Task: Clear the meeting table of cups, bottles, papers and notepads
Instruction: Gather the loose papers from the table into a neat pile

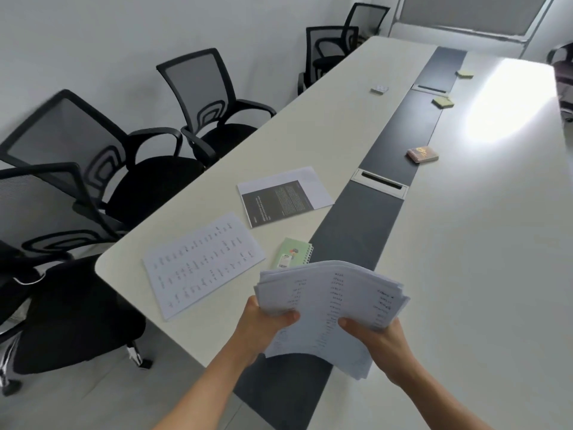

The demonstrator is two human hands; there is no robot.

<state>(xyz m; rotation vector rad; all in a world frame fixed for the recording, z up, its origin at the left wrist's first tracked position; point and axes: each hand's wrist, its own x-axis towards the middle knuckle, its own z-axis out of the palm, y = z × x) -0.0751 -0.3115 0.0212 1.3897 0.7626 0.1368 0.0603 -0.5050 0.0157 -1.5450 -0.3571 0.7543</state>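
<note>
Left hand and right hand are raised over the near end of the dark centre strip. Each grips one side of the paper stack, thumb on top. The fingers beneath are hidden. The stack covers the near edge of the green notepad, just left of the strip. Stack: white printed sheets, fanned, edges uneven, print illegible.

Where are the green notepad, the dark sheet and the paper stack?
green notepad (296, 251), head view, cover centre.
dark sheet (279, 201), head view, dark panel.
paper stack (335, 301), head view, top sheet.
</note>
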